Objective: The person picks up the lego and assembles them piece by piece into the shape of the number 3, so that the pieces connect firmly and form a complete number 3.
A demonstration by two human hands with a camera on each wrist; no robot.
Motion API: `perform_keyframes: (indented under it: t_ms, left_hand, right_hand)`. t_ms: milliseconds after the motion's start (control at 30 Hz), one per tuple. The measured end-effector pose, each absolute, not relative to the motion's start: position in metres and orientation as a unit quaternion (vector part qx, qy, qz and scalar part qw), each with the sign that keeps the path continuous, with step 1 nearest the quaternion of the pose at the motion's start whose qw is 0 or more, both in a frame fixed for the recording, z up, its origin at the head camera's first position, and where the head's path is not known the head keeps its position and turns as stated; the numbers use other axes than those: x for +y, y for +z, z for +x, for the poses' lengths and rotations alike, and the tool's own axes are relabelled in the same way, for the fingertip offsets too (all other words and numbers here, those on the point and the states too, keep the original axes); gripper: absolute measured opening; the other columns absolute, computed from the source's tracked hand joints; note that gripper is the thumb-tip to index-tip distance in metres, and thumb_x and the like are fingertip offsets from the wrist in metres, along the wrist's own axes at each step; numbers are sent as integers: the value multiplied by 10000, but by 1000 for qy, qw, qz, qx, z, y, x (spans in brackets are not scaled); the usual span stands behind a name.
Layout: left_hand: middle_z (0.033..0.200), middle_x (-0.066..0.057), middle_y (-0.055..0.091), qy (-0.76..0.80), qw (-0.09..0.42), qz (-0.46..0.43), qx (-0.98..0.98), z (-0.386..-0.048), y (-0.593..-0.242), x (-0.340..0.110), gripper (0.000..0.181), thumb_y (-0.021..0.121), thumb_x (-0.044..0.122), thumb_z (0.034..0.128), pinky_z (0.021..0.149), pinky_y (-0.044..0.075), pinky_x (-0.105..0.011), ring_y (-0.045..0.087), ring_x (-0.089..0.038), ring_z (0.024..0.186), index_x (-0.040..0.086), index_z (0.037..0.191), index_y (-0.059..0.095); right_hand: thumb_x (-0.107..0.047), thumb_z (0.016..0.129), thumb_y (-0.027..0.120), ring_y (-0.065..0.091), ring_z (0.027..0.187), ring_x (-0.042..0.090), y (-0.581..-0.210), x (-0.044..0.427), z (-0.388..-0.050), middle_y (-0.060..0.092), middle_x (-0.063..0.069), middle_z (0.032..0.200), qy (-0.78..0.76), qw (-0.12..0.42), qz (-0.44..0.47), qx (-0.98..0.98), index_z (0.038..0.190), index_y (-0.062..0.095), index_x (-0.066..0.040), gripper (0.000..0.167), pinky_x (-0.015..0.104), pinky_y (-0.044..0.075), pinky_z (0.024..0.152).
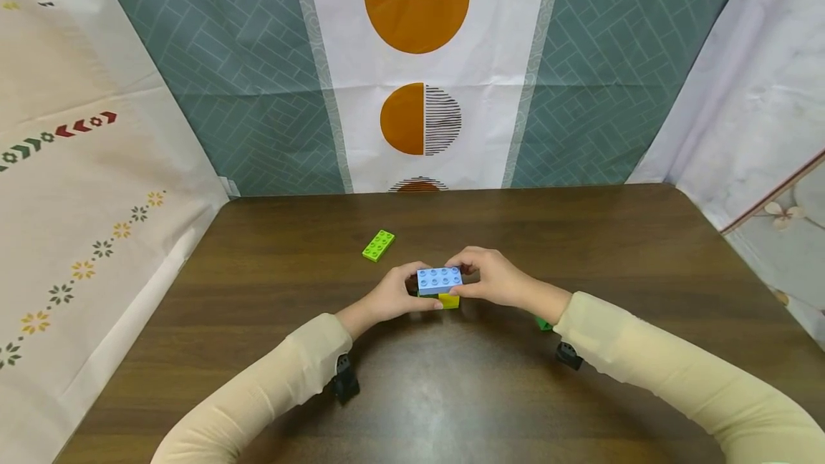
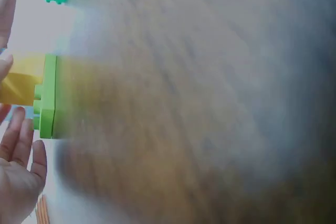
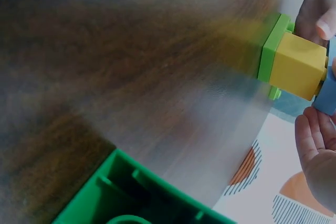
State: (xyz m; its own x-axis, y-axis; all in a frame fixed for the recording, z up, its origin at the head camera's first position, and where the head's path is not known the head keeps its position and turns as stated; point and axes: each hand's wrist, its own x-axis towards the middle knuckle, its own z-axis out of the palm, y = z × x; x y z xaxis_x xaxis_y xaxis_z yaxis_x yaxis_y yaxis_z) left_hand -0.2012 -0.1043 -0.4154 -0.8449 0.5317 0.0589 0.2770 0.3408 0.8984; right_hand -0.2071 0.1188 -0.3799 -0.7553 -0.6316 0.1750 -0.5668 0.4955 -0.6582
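Note:
Both hands are at a small stack near the table's middle. My left hand (image 1: pixel 394 293) and right hand (image 1: pixel 493 278) hold a light blue toy brick (image 1: pixel 440 280) from either side, fingers behind and thumbs in front. Below it stands a yellow brick (image 3: pixel 300 65) on a lime green plate brick (image 3: pixel 271 51). The right wrist view shows yellow studs in a narrow gap under the blue brick. In the left wrist view the stack's lime green base (image 2: pixel 48 98) shows, while fingers and the frame edge hide much of the blue brick.
Another lime green plate brick (image 1: pixel 378 245) lies behind the hands to the left. A darker green brick (image 3: pixel 142 195), hollow side showing, sits by the right wrist. Dark cameras are strapped under both sleeves. Patterned curtains (image 1: pixel 271 77) hang beyond the brown table (image 1: pixel 290 235).

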Motion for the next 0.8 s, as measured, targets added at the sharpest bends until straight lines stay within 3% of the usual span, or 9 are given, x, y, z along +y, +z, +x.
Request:
perform_keyframes:
  t_ms: [167,433,667,800]
  left_hand:
    - [1067,-120,625,518,81,267,809,-202,-418,-106,412,777,116,781,757,494,-251,557,-159,854,40,1142,593]
    - [1043,-98,657,505,8,283,815,-200,-416,-104,340,774,98,782,788,514,-297,573,-160,863,32,1083,629]
    - [1059,-136,663,505,7,280,816,-199,-415,-103,356,780,82,774,820,518,-441,573,-209,884,-2,1091,642]
    - [1065,-167,659,500,6,282,819,-198,-416,-102,374,778,50,767,819,521,-450,580,-238,891,-32,1101,633]
  right_hand:
    - [-110,789,770,587,840,159,-380,118,-207,621,60,967,-363,44,-348,863,1086,655,-14,333,345,544,808]
    - [-98,794,763,613,853,202,-380,118,-209,623,92,983,-376,44,-353,856,1106,645,6,349,373,547,806]
    - [-59,802,745,641,926,234,-381,123,-208,633,119,1042,-383,60,-355,851,1168,624,24,394,375,543,831]
    - [-49,804,740,636,937,235,-384,126,-208,637,128,1061,-386,66,-354,849,1188,610,29,413,358,541,838]
